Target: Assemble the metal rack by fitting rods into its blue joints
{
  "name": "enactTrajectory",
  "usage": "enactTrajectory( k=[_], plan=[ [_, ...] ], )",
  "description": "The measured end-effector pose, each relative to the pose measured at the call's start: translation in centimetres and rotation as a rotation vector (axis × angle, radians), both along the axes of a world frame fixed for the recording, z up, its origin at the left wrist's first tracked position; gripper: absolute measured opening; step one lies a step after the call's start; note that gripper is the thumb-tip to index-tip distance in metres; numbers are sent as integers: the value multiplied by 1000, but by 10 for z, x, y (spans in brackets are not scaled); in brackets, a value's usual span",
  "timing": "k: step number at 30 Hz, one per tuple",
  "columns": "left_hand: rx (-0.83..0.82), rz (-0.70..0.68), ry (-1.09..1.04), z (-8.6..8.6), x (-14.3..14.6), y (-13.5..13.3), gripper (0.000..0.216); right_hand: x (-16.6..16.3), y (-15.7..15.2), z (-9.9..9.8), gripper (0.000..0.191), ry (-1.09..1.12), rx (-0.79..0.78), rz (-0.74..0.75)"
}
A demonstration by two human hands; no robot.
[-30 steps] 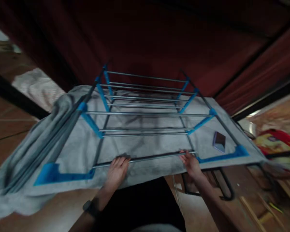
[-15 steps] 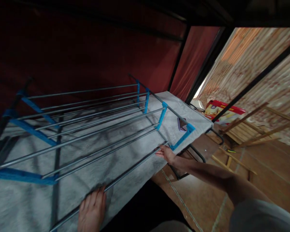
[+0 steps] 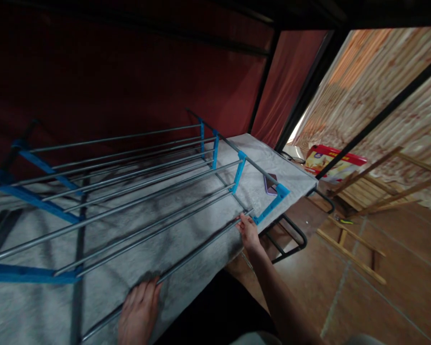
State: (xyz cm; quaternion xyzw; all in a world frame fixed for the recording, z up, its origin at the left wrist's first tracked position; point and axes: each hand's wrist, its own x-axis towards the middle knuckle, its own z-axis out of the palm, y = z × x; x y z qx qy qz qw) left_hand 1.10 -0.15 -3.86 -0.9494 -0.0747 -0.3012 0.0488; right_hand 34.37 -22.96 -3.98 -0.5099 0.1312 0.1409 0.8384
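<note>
A metal rack with grey tubes and blue plastic brackets (image 3: 240, 172) lies along the white-topped table (image 3: 187, 230). Across its near side runs a loose-looking grey metal tube (image 3: 194, 253). My left hand (image 3: 139, 306) is wrapped over this tube towards its near end. With fingers closed round the tube near its far end, my right hand (image 3: 247, 229) is beside the lower right blue bracket (image 3: 269, 211). The tube's tip passes just beyond my right fingers, close to that bracket. Whether it is seated in the bracket I cannot tell.
A phone (image 3: 270, 184) lies on the table behind the right bracket. Dark red cloth (image 3: 129, 72) hangs behind the rack. To the right are a red and yellow box (image 3: 334, 163), a wooden frame (image 3: 352, 249) on the tiled floor and a black metal stool frame (image 3: 290, 239).
My right hand has shifted slightly and its forearm has swung in towards my body. My left hand stays on the tube. The view has moved a little.
</note>
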Motion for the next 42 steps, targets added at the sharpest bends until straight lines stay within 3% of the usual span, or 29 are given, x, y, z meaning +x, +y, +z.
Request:
enactTrajectory(
  k=[10, 18, 25, 42],
  plan=[
    [-115, 72, -18, -1, -4, -4, 27, 13, -7, 5, 20, 8, -33, 78],
    [-219, 150, -43, -5, -20, 12, 27, 23, -8, 5, 17, 36, -22, 35],
    [-167, 299, 6, -9, -23, 3, 32, 26, -11, -5, 27, 41, -60, 40],
    [-266, 388, 162, -2, -25, -17, 39, 26, -23, -9, 42, -76, -148, 89]
  ],
)
